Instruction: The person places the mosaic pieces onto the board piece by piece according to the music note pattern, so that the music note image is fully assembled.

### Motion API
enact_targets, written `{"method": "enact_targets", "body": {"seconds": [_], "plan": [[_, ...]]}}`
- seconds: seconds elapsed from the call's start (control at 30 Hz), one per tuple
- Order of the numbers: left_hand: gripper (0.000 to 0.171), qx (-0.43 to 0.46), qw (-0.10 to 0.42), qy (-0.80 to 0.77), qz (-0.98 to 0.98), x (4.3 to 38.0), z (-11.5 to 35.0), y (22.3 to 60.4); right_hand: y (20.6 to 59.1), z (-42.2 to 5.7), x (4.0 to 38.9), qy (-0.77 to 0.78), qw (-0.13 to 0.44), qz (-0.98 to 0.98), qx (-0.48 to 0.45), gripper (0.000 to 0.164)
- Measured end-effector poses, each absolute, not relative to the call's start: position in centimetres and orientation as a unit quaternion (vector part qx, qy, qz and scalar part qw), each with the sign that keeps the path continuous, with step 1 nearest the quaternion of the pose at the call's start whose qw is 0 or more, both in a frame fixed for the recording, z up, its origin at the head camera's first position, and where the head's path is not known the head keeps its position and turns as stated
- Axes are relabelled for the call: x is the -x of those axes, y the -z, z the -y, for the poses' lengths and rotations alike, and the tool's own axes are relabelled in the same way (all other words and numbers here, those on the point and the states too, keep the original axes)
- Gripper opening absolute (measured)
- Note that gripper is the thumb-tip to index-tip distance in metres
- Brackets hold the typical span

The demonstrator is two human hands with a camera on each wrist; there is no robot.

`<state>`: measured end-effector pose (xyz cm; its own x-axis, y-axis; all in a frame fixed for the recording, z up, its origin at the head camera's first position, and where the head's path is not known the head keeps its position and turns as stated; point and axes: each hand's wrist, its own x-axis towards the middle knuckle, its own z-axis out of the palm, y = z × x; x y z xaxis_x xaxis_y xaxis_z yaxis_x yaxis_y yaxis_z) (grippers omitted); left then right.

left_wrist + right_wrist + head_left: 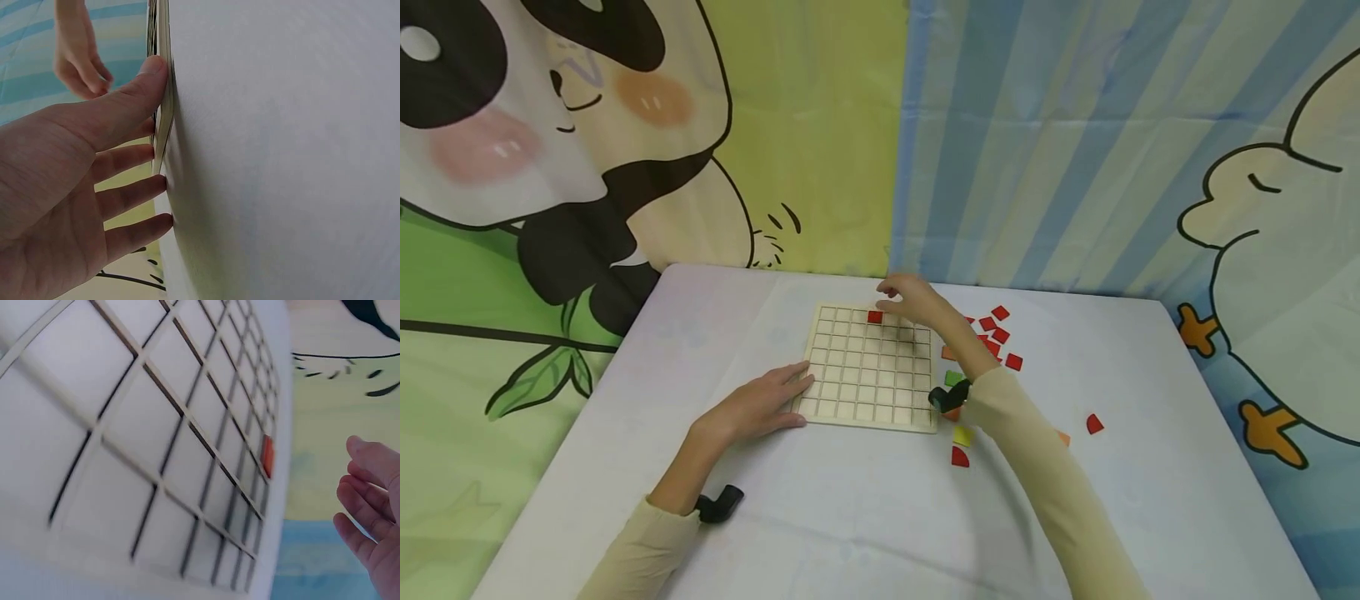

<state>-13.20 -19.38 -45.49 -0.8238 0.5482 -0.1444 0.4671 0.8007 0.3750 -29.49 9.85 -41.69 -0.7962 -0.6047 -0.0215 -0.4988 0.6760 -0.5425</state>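
Note:
A square wooden grid board [865, 367] lies on the white table. One red square tile [875, 317] sits in a cell of its far row; the right wrist view also shows this red tile [267, 456] at the board's far side. My left hand [767, 400] rests at the board's left edge, fingers spread and fairly straight, as the left hand [75, 169] in the left wrist view confirms. Above the far edge, just right of the red tile, hovers my right hand [913, 300]. In the right wrist view the right hand [375, 500] has loosely bent fingers with nothing visible between them.
Several red square tiles [1001, 335] lie scattered right of the board, partly behind the right forearm. Nearer are a green piece [953, 378], a yellow piece [962, 436] and a red quarter-round piece [960, 457]. Another red quarter-round piece [1094, 424] lies farther right.

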Motion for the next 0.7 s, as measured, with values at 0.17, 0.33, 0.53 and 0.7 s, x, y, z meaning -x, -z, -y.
{"method": "enact_targets", "body": {"seconds": [0.17,0.33,0.53,0.7], "plan": [[0.069,-0.269,0.12,-0.163,-0.942,13.1,19.4,45.5,40.2,-14.2,27.0,0.315,0.021,-0.895,0.314,0.033],[0.069,-0.267,0.112,-0.159,-0.944,13.1,19.6,45.6,40.5,-18.4,24.7,0.334,-0.01,-0.901,0.278,0.033],[0.07,-0.272,0.113,-0.16,-0.942,13.3,19.4,45.7,42.0,-22.7,22.5,0.317,0.004,-0.921,0.225,0.034],[0.07,-0.264,0.126,-0.159,-0.943,13.4,19.3,45.9,43.5,-25.2,21.4,0.3,0.015,-0.932,0.204,0.036]]}}
